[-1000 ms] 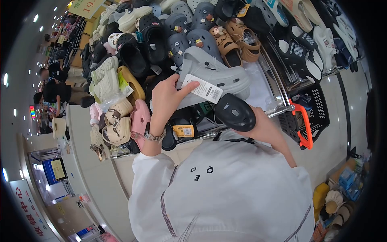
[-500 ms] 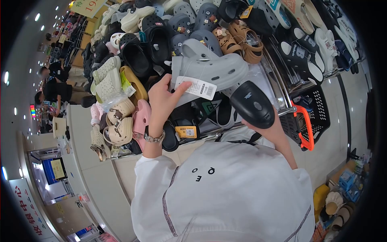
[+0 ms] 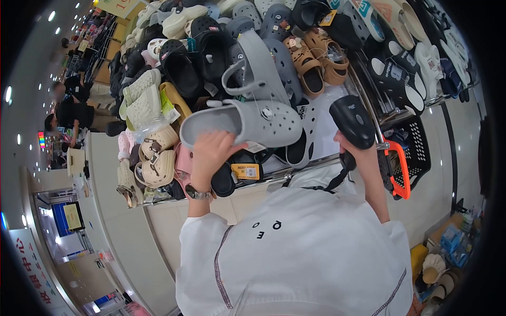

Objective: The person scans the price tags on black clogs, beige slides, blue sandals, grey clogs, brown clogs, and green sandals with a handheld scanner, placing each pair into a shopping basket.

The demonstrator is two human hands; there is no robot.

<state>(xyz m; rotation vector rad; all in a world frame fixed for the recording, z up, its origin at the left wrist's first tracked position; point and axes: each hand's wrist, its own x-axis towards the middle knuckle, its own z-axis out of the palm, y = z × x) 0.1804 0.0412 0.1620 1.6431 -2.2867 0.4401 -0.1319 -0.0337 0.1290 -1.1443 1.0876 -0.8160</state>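
Note:
My left hand (image 3: 212, 151) is closed on the heel end of a light grey clog (image 3: 274, 124), with part of the fingers inside the shoe. A white price tag (image 3: 255, 147) sticks out just beyond my thumb. The matching grey clog (image 3: 263, 71) is tilted up behind it, its heel strap towards me. In my right hand (image 3: 359, 151) is a black barcode scanner (image 3: 352, 122), gripped by its handle and apart from the shoes. Below the held clog lie a white clog with black holes (image 3: 311, 126) and a dark shoe with a yellow tag (image 3: 245, 171).
Clogs and slippers crowd the metal-railed display, including brown clogs (image 3: 324, 58), black clogs (image 3: 182, 68) and beige clogs (image 3: 158, 168). A black shopping basket (image 3: 419, 152) with an orange handle (image 3: 403, 171) stands at the right. Two people are at the far left.
My left hand has gone from pinching the price tag to gripping the grey clog, which is now turned and lower. The scanner has moved right, away from the tag.

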